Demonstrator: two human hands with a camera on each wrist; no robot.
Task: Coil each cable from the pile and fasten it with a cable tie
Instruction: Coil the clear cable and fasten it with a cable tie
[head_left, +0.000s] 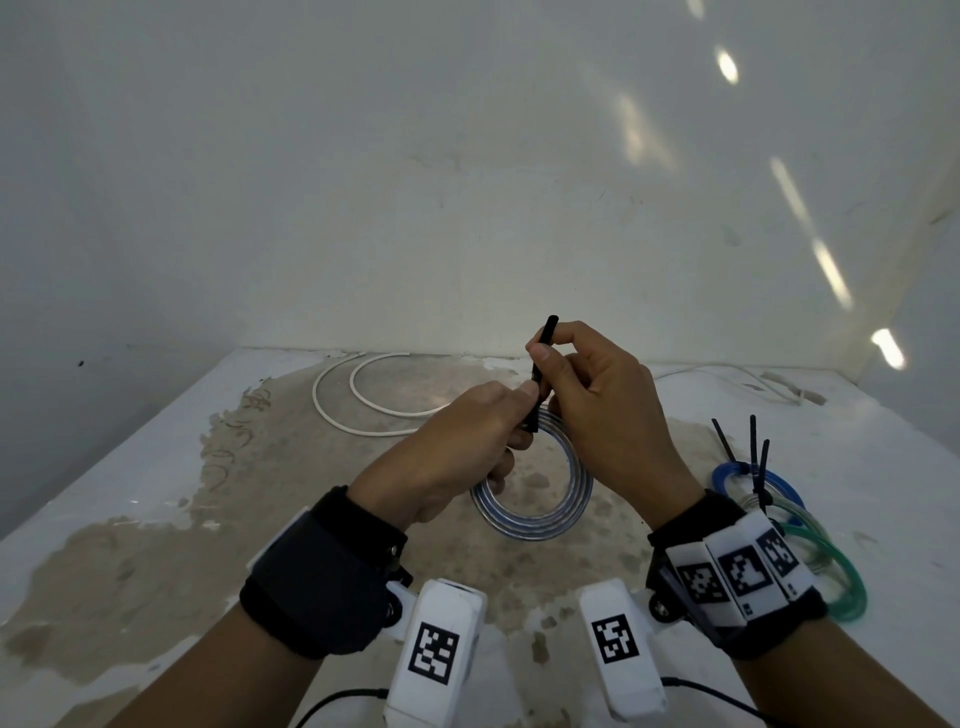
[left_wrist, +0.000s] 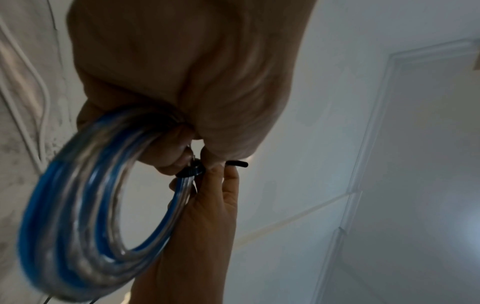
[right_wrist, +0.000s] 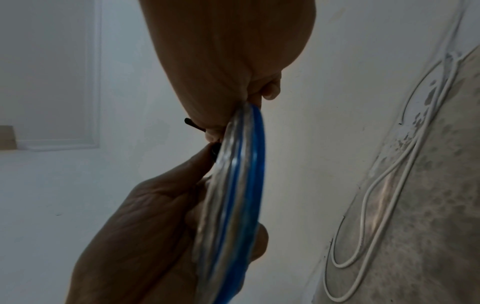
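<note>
A coil of clear and blue cable (head_left: 540, 512) hangs just above the table, gripped by my left hand (head_left: 511, 415) at its upper left edge. A black cable tie (head_left: 542, 364) wraps the coil at that spot and its tail sticks up. My right hand (head_left: 550, 351) pinches this tail between thumb and forefinger. The left wrist view shows the coil (left_wrist: 85, 205) and the tie's band (left_wrist: 191, 170) around it, with the tail end (left_wrist: 237, 164) past my right fingers. In the right wrist view the coil (right_wrist: 233, 195) is edge-on beside the tie tail (right_wrist: 191, 123).
A loose white cable (head_left: 358, 415) lies curved on the worn table (head_left: 156, 519) at the back left. At the right lie a blue coil (head_left: 727, 475) and a green coil (head_left: 841, 587), with black ties (head_left: 753, 447) standing up from them. A white wall stands close behind.
</note>
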